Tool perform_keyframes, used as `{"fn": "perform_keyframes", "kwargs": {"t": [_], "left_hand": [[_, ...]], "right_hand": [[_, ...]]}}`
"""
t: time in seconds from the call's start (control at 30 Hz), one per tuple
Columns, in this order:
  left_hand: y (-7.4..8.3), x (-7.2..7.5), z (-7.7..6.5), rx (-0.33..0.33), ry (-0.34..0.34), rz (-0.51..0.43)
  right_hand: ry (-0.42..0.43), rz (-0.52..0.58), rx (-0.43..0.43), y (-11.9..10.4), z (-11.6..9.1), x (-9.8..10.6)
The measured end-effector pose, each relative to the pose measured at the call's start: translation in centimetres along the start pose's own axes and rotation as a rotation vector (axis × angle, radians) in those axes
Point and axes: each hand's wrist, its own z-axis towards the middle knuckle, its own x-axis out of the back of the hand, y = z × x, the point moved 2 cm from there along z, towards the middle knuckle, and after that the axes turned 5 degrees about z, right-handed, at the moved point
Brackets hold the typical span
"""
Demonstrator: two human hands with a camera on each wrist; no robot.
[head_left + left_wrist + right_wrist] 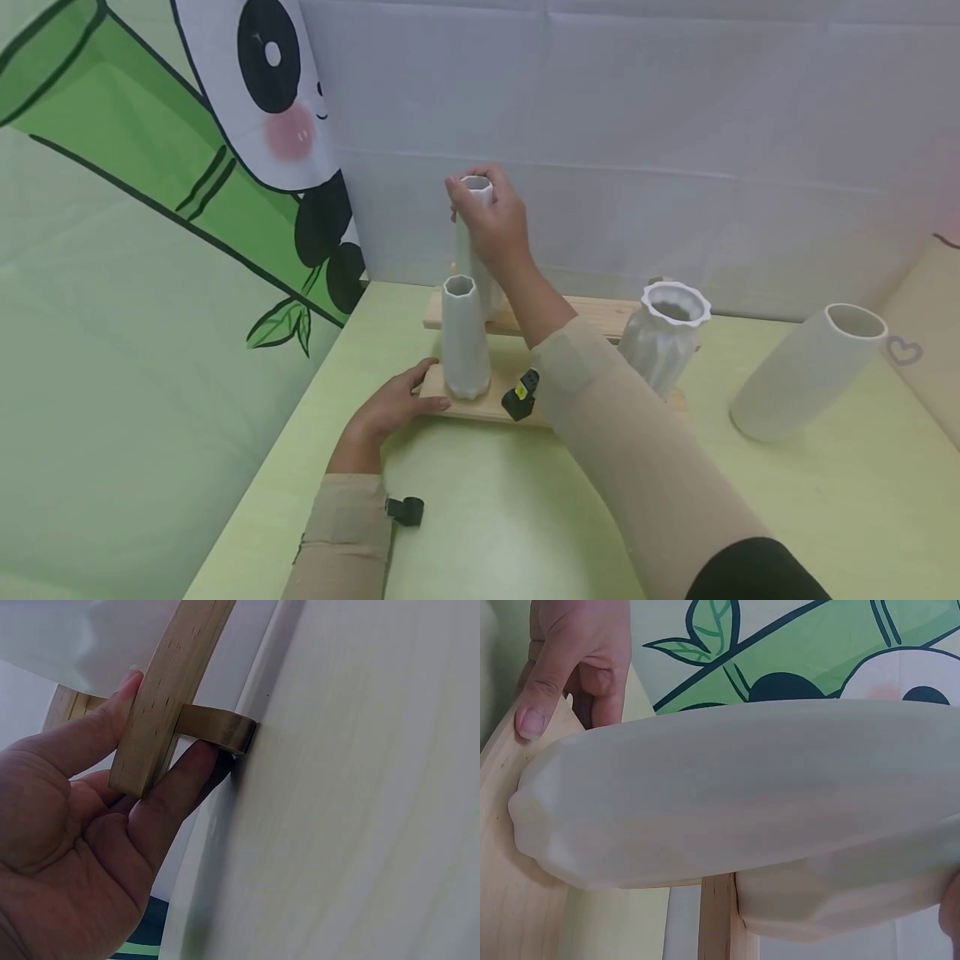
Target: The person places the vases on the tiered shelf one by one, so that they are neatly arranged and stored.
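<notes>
While the left hand (392, 406) pinches a stand (486, 408), the right hand (495, 218) grips an upright, mouth-up vase (467, 252).

A white vase (466, 243) stands on a wooden rack (602, 312).

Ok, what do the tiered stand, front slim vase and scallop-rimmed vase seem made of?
Tiered stand: pale wood, seemingly unpainted, with dark grain flecks showing.
Front slim vase: matte white, perhaps ceramic or plastic; its smooth wall shows no sharp highlights.
Scallop-rimmed vase: white, maybe ceramic, maybe plastic; its opaque folds look softly satin.
</notes>
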Motion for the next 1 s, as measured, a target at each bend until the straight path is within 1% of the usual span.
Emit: {"fn": "perform_keyframes", "kwargs": {"t": [0.3, 0.5, 0.6, 0.7, 0.77, 0.9, 1.0], "left_hand": [[0.3, -0.1, 0.1, 0.013, -0.010, -0.008], [0.2, -0.1, 0.4, -0.003, -0.011, -0.008], [0.2, -0.2, 0.5, -0.009, -0.019, -0.012], [0.1, -0.4, 0.6, -0.006, -0.024, -0.018], [0.0, -0.4, 0.7, -0.009, -0.023, -0.012], [-0.4, -0.2, 0.9, -0.008, -0.022, -0.010], [-0.7, 0.1, 0.8, -0.004, -0.017, -0.002]], "right_hand": [[-0.050, -0.040, -0.023, 0.2, 0.0, 0.5], [-0.074, -0.085, -0.042, 0.1, -0.1, 0.9], [-0.087, -0.072, -0.054, 0.1, -0.4, 1.3], [-0.096, -0.066, -0.033, -0.1, -0.7, 2.0], [-0.094, -0.071, 0.000, -0.3, -1.0, 2.5], [-0.073, -0.055, 0.066, -0.7, -1.8, 3.6], [-0.063, -0.037, 0.081, -0.8, -2.6, 4.3]]}}
